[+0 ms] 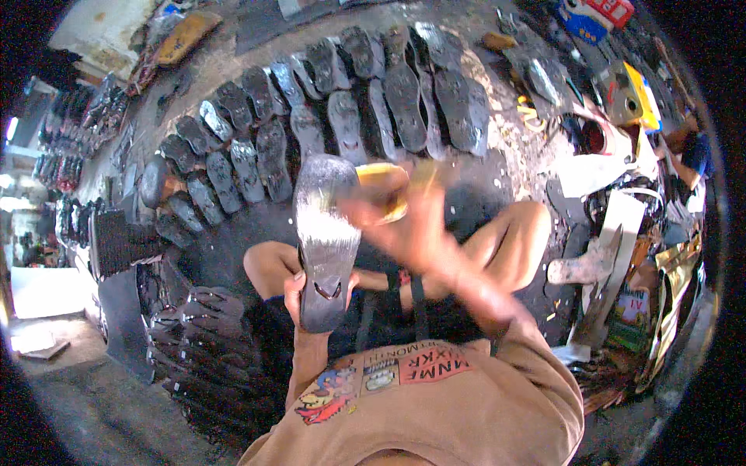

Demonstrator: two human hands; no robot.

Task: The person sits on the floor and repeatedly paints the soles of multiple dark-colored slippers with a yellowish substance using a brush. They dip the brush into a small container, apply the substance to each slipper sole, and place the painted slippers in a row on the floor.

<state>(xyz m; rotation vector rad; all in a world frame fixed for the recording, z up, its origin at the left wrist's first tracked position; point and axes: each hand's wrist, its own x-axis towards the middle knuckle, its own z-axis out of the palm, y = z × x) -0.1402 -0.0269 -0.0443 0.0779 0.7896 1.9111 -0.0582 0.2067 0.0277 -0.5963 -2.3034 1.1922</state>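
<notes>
A black shoe sole [322, 248] stands upright in front of me, toe end away. My left hand [293, 299] is closed around its near end, fingers showing along both edges. A whitish, glossy wet streak crosses the middle of the sole, and a small slot shows near the heel. Just right of the sole is my right hand [404, 225], smeared by motion, so its fingers cannot be made out. Beside that hand lies a yellow-rimmed container [385, 186], partly hidden by the hand. A blurred yellowish shape shows above the hand.
Rows of black soles [272, 155] cover the floor ahead, several with shiny patches. Dark stacked soles [202, 334] lie at my left. A wooden foot form [579, 268], a white sheet [594, 175] and a yellow box [637, 97] stand at right. Another person's arm [684, 171] shows at far right.
</notes>
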